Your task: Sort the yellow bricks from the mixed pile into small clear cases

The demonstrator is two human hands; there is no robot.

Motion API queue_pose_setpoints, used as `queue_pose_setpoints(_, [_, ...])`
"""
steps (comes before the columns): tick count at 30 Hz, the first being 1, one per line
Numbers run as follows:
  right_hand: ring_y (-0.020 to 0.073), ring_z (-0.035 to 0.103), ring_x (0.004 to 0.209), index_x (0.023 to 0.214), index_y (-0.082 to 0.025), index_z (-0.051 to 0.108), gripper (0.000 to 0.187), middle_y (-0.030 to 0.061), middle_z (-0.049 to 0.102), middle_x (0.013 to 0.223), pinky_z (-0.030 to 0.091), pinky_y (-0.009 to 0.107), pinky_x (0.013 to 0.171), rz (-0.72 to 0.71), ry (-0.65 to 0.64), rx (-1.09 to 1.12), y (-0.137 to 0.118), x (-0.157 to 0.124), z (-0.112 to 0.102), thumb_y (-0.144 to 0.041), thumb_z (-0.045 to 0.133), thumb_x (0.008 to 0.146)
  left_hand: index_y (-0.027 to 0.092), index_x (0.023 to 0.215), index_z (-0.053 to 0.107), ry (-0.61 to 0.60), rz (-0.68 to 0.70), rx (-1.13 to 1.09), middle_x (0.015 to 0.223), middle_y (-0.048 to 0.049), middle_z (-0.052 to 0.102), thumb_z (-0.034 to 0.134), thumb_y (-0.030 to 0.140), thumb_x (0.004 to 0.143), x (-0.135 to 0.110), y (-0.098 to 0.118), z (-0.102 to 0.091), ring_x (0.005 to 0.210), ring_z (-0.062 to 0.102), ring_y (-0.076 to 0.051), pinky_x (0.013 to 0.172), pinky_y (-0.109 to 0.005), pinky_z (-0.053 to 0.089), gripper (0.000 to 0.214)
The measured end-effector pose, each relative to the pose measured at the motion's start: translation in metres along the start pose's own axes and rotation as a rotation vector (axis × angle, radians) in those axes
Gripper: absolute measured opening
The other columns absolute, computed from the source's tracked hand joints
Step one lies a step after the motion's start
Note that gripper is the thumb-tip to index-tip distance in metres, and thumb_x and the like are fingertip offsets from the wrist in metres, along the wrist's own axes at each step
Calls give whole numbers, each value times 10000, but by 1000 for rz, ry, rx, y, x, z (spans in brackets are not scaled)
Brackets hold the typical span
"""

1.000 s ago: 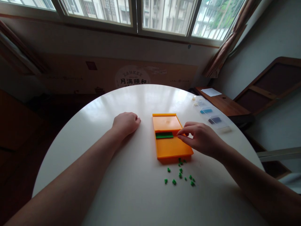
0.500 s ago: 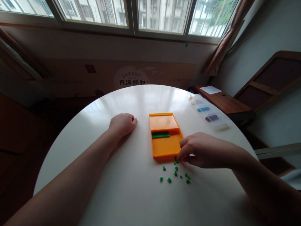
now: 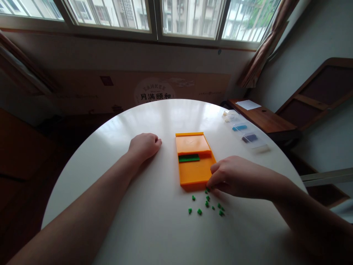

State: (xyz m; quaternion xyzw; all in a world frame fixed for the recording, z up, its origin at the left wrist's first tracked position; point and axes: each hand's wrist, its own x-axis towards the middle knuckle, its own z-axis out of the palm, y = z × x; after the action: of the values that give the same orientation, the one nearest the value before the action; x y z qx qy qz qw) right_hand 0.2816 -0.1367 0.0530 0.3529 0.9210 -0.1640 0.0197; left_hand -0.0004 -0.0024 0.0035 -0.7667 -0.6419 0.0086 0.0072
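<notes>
Bricks (image 3: 199,211), little green ones, are scattered on the counter (image 3: 154,228), lower centre of frame, just below the box (image 3: 195,173). Probably light, stiff, a bit slick; I'd pinch opposite sides. My right grip (image 3: 233,176) is at the topmost one, can't tell if it's clamped. Left grip (image 3: 143,144) is curled together, nothing visible in it.

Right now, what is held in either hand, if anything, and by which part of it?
The right hand is at a small green piece; whether it grips this, and where, cannot be told. The curled left hand shows nothing held.
</notes>
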Motion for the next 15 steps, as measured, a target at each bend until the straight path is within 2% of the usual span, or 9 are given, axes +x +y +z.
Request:
queue_pose_setpoints(5, [79, 469, 594, 754, -238, 692, 183, -45, 603, 703, 298, 228, 568, -39, 38, 12, -5, 7, 5, -134, 576, 849, 241, 758, 704, 11, 4, 1, 888, -55, 746, 389, 456, 861, 1, -1, 2, 839, 657, -248, 615, -301, 423, 395])
queue_pose_setpoints(15, [82, 447, 593, 788, -226, 683, 140, -42, 606, 697, 273, 239, 550, -93, 67, 68, -14, 17, 17, -167, 585, 870, 244, 787, 720, 14, 10, 15, 911, -54, 749, 390, 453, 865, 1, 0, 2, 854, 659, -241, 634, -294, 429, 398])
